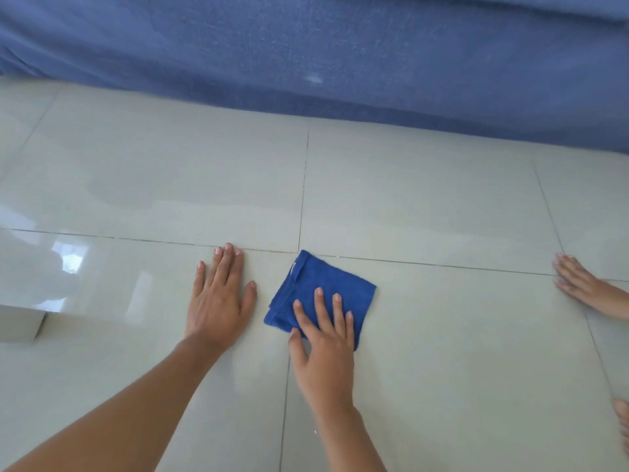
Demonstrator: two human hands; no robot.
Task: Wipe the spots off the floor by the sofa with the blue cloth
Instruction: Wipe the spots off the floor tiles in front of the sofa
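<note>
Right hand [323,338] lies flat, fingers spread, pressing the folded blue cloth [323,287] on the floor [442,216]; left hand [219,298] flat, empty; cloth's tag unreadable

One folded blue terry cloth [321,294], one blue fabric sofa [306,52], two bare hands flat near it, one bare foot [592,289] at far right.

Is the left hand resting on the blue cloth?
No. The left hand lies flat on the bare floor beside the blue cloth; the right hand presses it.
</note>
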